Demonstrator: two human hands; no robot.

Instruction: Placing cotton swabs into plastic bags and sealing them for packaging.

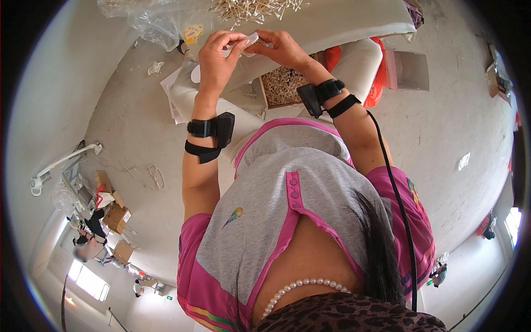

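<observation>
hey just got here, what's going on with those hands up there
A person is holding a small white bundle, apparently of cotton swabs, between the fingers of the left hand and right hand. It is held up near the edge of a pale table, where a loose pile of swabs lies. Below the hands, a box holds many more loose sticks.

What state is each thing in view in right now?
Left hand: closed, pinching the swab bundle
Right hand: closed on the same bundle
Swab bundle: held, white tips showing
Swab pile: loose, heaped
Swab box: open, swabs inside
Pale box: open
Clear plastic bag: crumpled
Black wrist straps: fastened
</observation>
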